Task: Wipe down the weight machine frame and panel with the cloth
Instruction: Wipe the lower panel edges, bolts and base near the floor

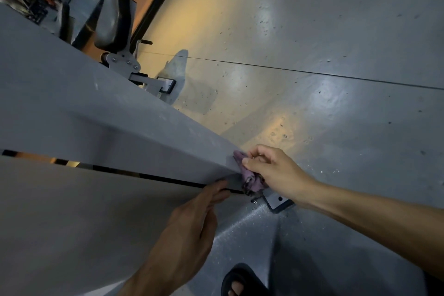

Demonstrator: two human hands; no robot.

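A grey weight machine frame (101, 113) slopes across the left of the head view, with a flat grey panel (84, 218) below it and a dark slot between them. My right hand (271, 173) grips a bunched purple cloth (249, 179) and presses it against the frame's lower end. My left hand (192, 221) rests on the panel, its straight fingertips touching the slot's edge just left of the cloth.
A bolted foot plate (278, 200) sits on the floor under the cloth. A second foot (165, 85) and a padded seat (113, 14) lie farther back. Glossy grey floor (324, 79) spreads to the right. My sandalled foot (240, 282) is at the bottom.
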